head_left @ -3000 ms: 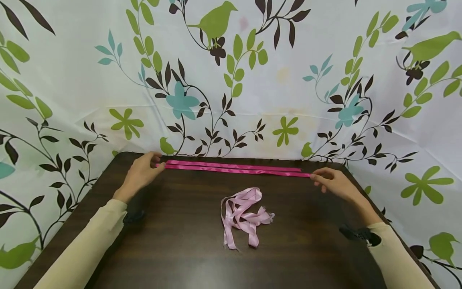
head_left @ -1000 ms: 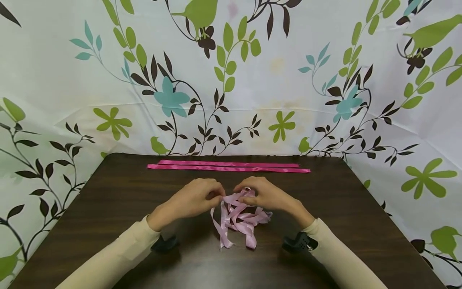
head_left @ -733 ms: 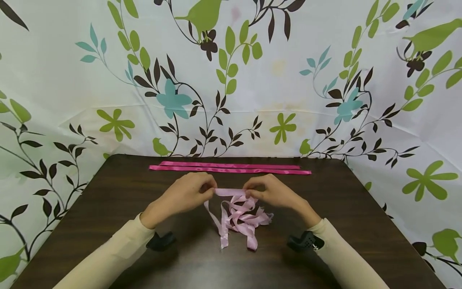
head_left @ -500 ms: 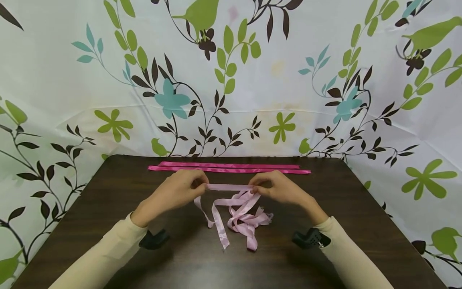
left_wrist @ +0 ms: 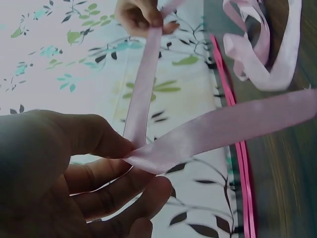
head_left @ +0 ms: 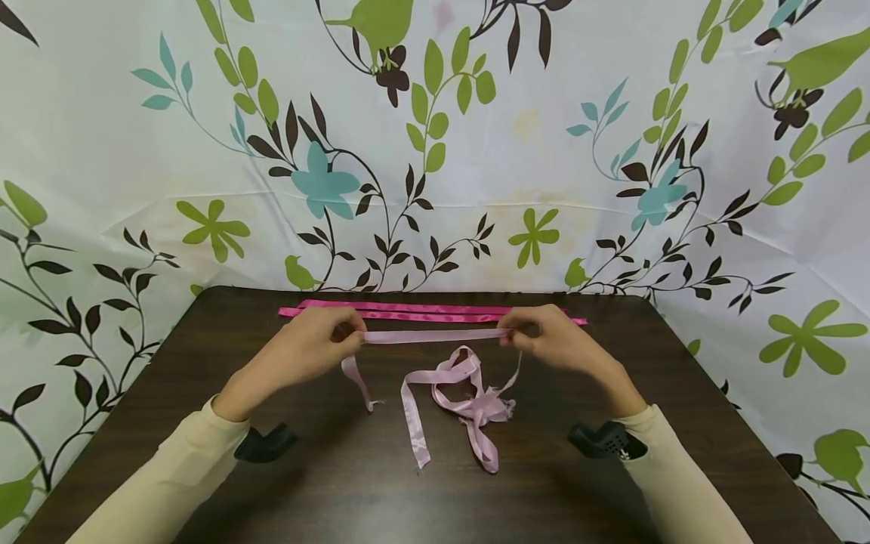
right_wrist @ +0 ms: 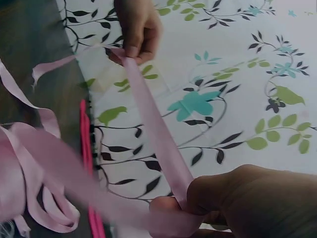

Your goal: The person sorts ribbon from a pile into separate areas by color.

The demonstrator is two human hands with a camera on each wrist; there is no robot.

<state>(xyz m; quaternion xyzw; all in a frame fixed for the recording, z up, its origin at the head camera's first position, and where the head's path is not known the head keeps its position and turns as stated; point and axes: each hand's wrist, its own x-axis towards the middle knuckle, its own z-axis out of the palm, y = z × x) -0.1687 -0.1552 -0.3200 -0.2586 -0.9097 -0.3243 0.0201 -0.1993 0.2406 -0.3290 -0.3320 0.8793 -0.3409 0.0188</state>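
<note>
A light pink ribbon (head_left: 435, 335) stretches taut between my two hands above the table. My left hand (head_left: 309, 344) pinches it between thumb and fingers, and a short loose end (left_wrist: 247, 124) hangs from that grip. Thumb and finger of my right hand (head_left: 560, 340) pinch the other side; from there the ribbon trails down to the pile. Below lies a loose heap of light pink ribbon (head_left: 476, 408), with one tail reaching left and frayed ends at its right. In the right wrist view, the heap (right_wrist: 44, 198) sits at the left, partly blurred.
Two bright pink ribbons (head_left: 408, 311) lie side by side along the far edge of the dark wooden table (head_left: 381, 483), partly covered by my hands in the head view. A white curtain (head_left: 489, 143) printed with leaves and birds hangs right behind the table.
My hands left the bright pink ribbons at the back, came to the light pink heap and took hold of a strand. They have since spread apart and moved away from me, drawing it out.
</note>
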